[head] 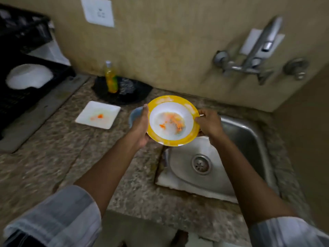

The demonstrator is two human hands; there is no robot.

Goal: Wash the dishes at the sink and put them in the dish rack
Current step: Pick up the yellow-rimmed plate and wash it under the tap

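Now both hands on the yellow-rimmed bowl (171, 120), held in the air over the near-left corner of the sink (240, 143) and the counter edge beside it. My left hand (140, 128) grips the bowl's left rim, thumb lying along the top edge, the other fingers curled under and out of sight. My right hand (210, 124) pinches the right rim, fingers curled round it. Bowl tilts slightly toward me; white inside, with orange food scraps and a cloudy smear at the bottom.

Sink is steel, drain (201, 164) near its middle, set in the right part of the speckled stone counter (53, 157). Tap (261, 50) on the far wall above it, blurred.

Just behind my left hand, a bluish dish (135, 115), mostly hidden, possibly a small bowl. Left of that, a white square plate (98, 114) lies flat on the counter with orange residue in it. Farther back, a yellow bottle (111, 77) stands on a round black tray (142, 93) against the wall, some dark crumpled thing beside it, too blurred to name.

Far left, a black dish rack (26, 102) holds one white bowl (28, 76), turned upside down. Wall socket (97, 11) above.
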